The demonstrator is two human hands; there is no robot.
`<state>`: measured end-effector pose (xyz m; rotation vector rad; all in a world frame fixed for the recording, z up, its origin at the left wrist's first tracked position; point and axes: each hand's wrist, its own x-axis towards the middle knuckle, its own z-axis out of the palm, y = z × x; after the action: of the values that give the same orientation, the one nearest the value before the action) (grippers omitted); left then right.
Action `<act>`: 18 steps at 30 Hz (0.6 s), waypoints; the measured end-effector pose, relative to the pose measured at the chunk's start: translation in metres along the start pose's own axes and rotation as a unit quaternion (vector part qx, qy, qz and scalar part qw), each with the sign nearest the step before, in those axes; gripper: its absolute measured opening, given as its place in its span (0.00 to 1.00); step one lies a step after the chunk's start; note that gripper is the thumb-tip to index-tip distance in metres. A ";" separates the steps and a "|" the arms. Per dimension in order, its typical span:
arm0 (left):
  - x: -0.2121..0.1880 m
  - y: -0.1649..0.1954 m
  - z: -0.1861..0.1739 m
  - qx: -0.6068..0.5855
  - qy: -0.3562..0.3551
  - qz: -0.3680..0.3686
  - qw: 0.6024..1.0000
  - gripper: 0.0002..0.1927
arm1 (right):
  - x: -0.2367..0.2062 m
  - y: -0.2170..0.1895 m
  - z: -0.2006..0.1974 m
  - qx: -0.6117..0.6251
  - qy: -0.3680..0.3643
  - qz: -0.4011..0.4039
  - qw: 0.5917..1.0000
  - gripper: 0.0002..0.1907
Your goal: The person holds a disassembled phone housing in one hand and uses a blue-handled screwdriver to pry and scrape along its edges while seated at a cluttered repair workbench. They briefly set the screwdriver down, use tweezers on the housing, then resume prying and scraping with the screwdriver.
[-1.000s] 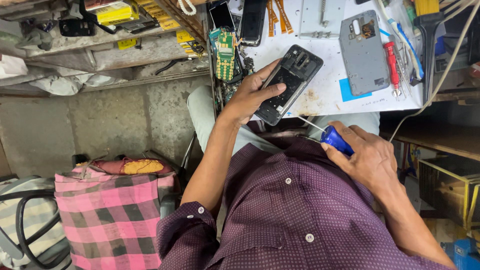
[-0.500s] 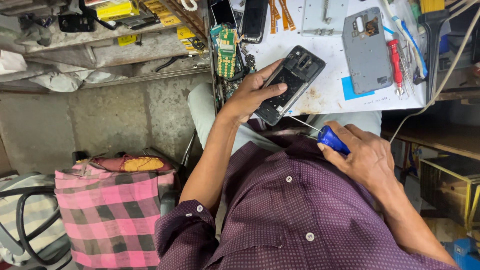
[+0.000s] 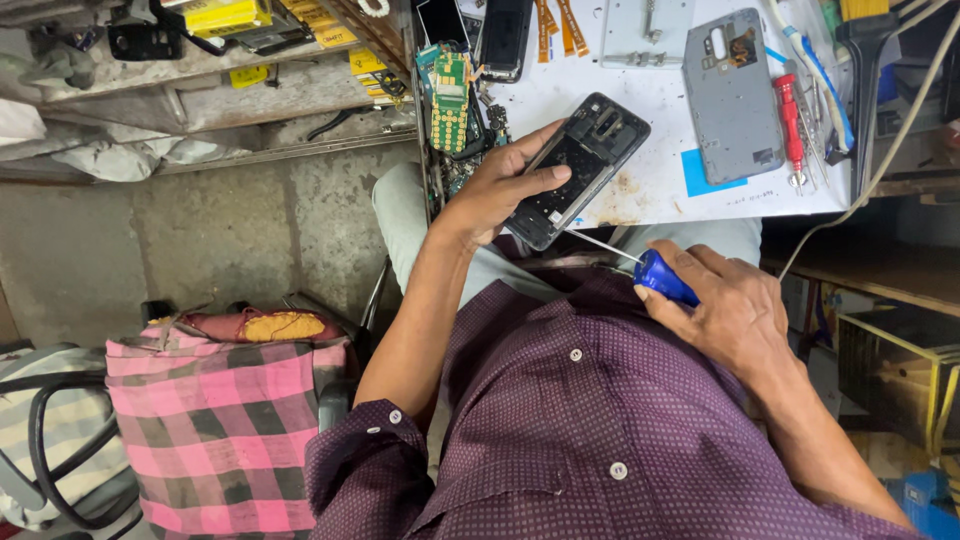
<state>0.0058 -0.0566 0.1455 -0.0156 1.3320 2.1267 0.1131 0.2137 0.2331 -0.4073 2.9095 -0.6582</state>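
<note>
left hand gripping opened phone over edge of white bench, right hand closed on blue screwdriver, tip at phone's lower edge, grey back cover, green circuit board, concrete wall, pink checked bag

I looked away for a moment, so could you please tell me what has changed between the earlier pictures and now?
Very little changed. The right hand with the blue-handled screwdriver edged slightly nearer the opened black phone, its tip at the phone's lower edge. The left hand grips the phone just as before. Nothing was picked up or let go; the grey back cover and red screwdriver lie unmoved.
</note>
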 end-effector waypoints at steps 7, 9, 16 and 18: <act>0.000 -0.003 0.000 -0.013 -0.018 0.004 1.000 0.37 | 0.002 0.010 -0.001 -0.013 0.010 0.022 1.000 0.27; -0.001 -0.004 0.002 -0.008 -0.022 0.003 1.000 0.37 | 0.001 0.013 -0.002 -0.011 0.014 0.036 0.999 0.27; -0.005 -0.003 0.005 -0.011 -0.024 0.003 1.000 0.36 | 0.001 0.019 -0.002 -0.040 0.019 0.030 0.999 0.28; -0.005 -0.002 0.005 0.001 -0.018 0.001 1.000 0.36 | 0.002 0.020 -0.004 -0.037 0.017 0.045 0.998 0.27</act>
<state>0.0128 -0.0541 0.1478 0.0255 1.3137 2.1160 0.1053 0.2326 0.2279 -0.2739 2.9712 -0.5517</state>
